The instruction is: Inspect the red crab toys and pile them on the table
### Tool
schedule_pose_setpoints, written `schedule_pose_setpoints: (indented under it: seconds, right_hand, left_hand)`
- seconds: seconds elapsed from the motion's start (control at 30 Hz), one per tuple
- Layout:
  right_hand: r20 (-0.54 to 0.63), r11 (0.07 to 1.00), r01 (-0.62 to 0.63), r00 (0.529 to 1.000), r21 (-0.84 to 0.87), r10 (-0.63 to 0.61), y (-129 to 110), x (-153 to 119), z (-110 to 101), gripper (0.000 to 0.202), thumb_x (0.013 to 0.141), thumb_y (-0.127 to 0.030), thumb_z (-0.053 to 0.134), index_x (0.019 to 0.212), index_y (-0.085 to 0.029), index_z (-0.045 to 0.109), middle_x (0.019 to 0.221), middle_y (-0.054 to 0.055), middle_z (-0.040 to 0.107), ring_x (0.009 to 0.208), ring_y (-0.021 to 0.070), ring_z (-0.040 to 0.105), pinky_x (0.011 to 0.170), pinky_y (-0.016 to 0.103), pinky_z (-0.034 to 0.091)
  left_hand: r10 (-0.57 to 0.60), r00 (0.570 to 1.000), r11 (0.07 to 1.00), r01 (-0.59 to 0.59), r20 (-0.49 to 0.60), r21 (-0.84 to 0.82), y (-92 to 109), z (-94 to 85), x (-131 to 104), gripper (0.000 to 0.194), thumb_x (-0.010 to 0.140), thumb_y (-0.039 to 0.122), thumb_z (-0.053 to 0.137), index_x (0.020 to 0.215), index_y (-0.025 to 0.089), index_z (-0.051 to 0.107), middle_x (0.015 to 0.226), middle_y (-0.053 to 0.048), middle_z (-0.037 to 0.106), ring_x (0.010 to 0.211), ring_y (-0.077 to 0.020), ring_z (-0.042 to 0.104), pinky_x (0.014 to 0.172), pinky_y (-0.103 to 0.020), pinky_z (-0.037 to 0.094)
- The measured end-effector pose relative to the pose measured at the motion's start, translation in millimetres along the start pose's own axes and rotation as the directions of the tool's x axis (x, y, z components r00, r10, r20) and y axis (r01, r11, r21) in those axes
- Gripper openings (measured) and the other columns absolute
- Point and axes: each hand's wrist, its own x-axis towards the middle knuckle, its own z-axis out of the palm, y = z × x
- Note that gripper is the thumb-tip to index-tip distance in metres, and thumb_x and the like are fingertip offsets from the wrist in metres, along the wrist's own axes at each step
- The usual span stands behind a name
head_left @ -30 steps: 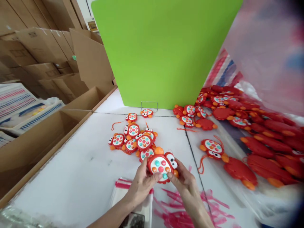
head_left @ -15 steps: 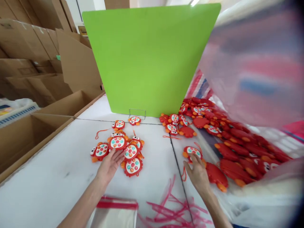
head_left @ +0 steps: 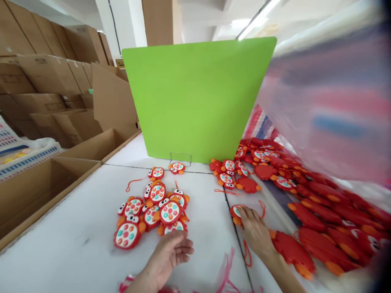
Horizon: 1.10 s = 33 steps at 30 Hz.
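Observation:
Red crab-like toys (head_left: 170, 212) with white dotted faces lie in a loose cluster on the white table (head_left: 91, 203). Just below this cluster is my left hand (head_left: 172, 256), fingers apart and slightly curled, with nothing in it. Over on the right, my right hand (head_left: 255, 228) rests on a single toy (head_left: 236, 214), its fingers covering part of the dotted face. An orange cord loop (head_left: 247, 254) hangs beside that hand. A smaller group of toys (head_left: 226, 179) sits near the green board (head_left: 195, 101).
A big heap of red toys (head_left: 324, 203) fills the right side beside clear plastic. Open cardboard boxes (head_left: 55, 183) stand along the left edge. Pink strips (head_left: 226, 272) lie at the front. A wire stand (head_left: 181, 154) is before the board.
The view has tilted up. My left hand has left the cluster and moved right and down. A toy now lies at the cluster's lower left. My right hand covers more of its toy.

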Motion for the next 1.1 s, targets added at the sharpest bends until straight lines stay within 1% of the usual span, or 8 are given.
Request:
schedule_pose_setpoints:
  seconds: [0.17,0.33,0.4,0.47,0.57,0.67,0.9,1.1]
  right_hand:
    - [-0.072,0.959,0.256,0.966,0.126,-0.248,-54,-5,-32,0.036,0.076,-0.006,0.046,0.108,-0.017,0.057,0.114,0.009,0.061,0.111,0.0241,0.051,0.094,0.037,0.044]
    - [-0.361,0.794,0.533,0.830,0.293,-0.424,-110,-33,-68,0.048,0.080,-0.002,0.038,0.118,-0.025,0.057,0.128,0.008,0.056,0.121,0.0261,0.045,0.093,0.044,0.042]
    - [-0.368,0.799,0.359,0.911,0.482,-0.187,-119,-44,-74,0.048,0.084,-0.007,0.039,0.125,-0.027,0.053,0.135,0.009,0.049,0.124,0.0271,0.044,0.093,0.045,0.042]
    - [-0.164,0.635,0.019,0.972,0.772,0.170,-125,-50,-77,0.041,0.088,-0.021,0.044,0.128,-0.025,0.050,0.133,0.011,0.051,0.121,0.0277,0.048,0.090,0.043,0.047]
    - [0.289,0.076,-0.333,0.894,0.940,0.341,-136,-50,-77,0.045,0.087,-0.041,0.050,0.126,-0.020,0.049,0.121,0.013,0.061,0.109,0.0272,0.058,0.083,0.038,0.052]
    - [0.458,-0.232,-0.402,0.836,0.886,0.302,-149,-45,-79,0.054,0.077,-0.046,0.062,0.121,-0.017,0.050,0.107,0.011,0.068,0.095,0.0264,0.064,0.080,0.036,0.053]
    - [0.461,-0.296,-0.380,0.840,0.877,0.287,-158,-46,-86,0.051,0.070,-0.043,0.071,0.111,-0.019,0.057,0.102,0.008,0.070,0.088,0.0243,0.066,0.075,0.032,0.053]
    - [0.488,-0.348,-0.380,0.815,0.857,0.313,-161,-56,-81,0.052,0.072,-0.042,0.070,0.115,-0.017,0.057,0.105,0.010,0.069,0.096,0.0250,0.064,0.080,0.033,0.052]
  left_hand:
    - [-0.101,0.990,0.995,0.103,0.103,-0.011,-11,21.8,19,0.050,0.068,0.047,0.070,0.100,0.012,0.053,0.088,-0.013,0.066,0.075,-0.0219,0.064,0.056,-0.026,0.048]
    - [-0.053,0.982,0.998,0.059,0.183,-0.025,7,26.1,21,0.042,0.066,0.046,0.074,0.087,0.012,0.059,0.070,-0.005,0.062,0.056,-0.0149,0.057,0.047,-0.023,0.042]
    - [0.043,0.986,0.999,-0.040,0.160,-0.018,12,24.1,12,0.042,0.063,0.041,0.079,0.088,0.012,0.061,0.072,-0.005,0.063,0.058,-0.0149,0.058,0.051,-0.023,0.045]
    - [0.118,0.981,0.993,-0.119,0.153,-0.003,12,23.4,1,0.049,0.062,0.038,0.081,0.098,0.013,0.060,0.083,-0.008,0.066,0.068,-0.0180,0.062,0.055,-0.025,0.048]
    - [0.187,0.967,0.980,-0.196,0.172,0.040,6,25.4,-15,0.060,0.062,0.033,0.081,0.112,0.015,0.055,0.100,-0.011,0.065,0.085,-0.0233,0.063,0.065,-0.027,0.051]
    - [0.227,0.954,0.965,-0.247,0.197,0.087,-1,27.3,-27,0.068,0.060,0.026,0.083,0.119,0.017,0.049,0.109,-0.011,0.062,0.099,-0.0250,0.060,0.080,-0.030,0.050]
    - [0.291,0.925,0.906,-0.348,0.244,0.240,-2,26.6,-41,0.064,0.066,0.031,0.078,0.120,0.017,0.046,0.115,-0.011,0.059,0.104,-0.0259,0.057,0.087,-0.033,0.048]
    - [0.210,0.962,0.951,-0.243,0.175,0.191,-4,21.7,-36,0.074,0.066,0.039,0.078,0.126,0.016,0.041,0.115,-0.014,0.058,0.099,-0.0279,0.060,0.080,-0.036,0.052]
